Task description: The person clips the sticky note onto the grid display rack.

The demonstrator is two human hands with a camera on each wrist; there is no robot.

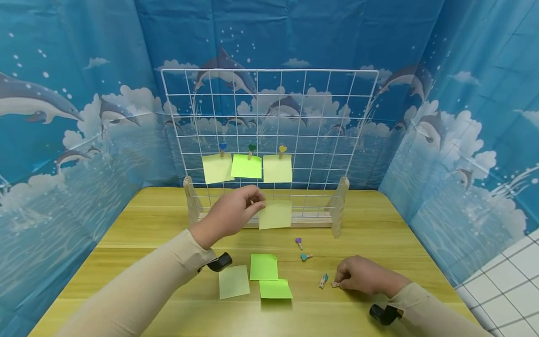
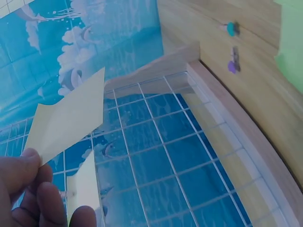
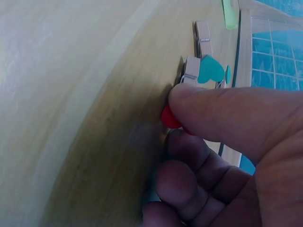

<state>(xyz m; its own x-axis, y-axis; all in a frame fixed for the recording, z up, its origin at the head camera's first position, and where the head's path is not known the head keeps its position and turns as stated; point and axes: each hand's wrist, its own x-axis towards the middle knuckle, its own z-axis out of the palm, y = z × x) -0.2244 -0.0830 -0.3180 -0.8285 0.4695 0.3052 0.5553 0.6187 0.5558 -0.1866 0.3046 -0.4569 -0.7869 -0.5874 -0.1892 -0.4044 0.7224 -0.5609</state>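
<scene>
Between thumb and fingers my left hand (image 1: 236, 208) pinches a pale yellow sticky note (image 1: 275, 215) by its left edge, in front of the white wire grid (image 1: 324, 70). In the left wrist view this note (image 2: 71, 116) hangs tilted beside the wires. Down at the table's right, my right hand (image 1: 366, 275) pinches a small wooden clothespin (image 1: 335, 284); its red heart (image 3: 170, 117) peeks from under the thumb in the right wrist view. Beside it lies a teal-heart clothespin (image 1: 323, 280). Three notes, such as the bright green one (image 1: 246, 166), hang from heart clothespins on the grid.
A purple-heart clothespin (image 1: 299, 242) and another teal one (image 1: 306, 257) lie on the wooden table (image 1: 147, 224). Nearer the front are a pale yellow note (image 1: 234, 282) and two green notes (image 1: 264, 267). Wooden feet (image 1: 338, 206) support the grid; dolphin-print curtains (image 1: 316, 32) surround the table.
</scene>
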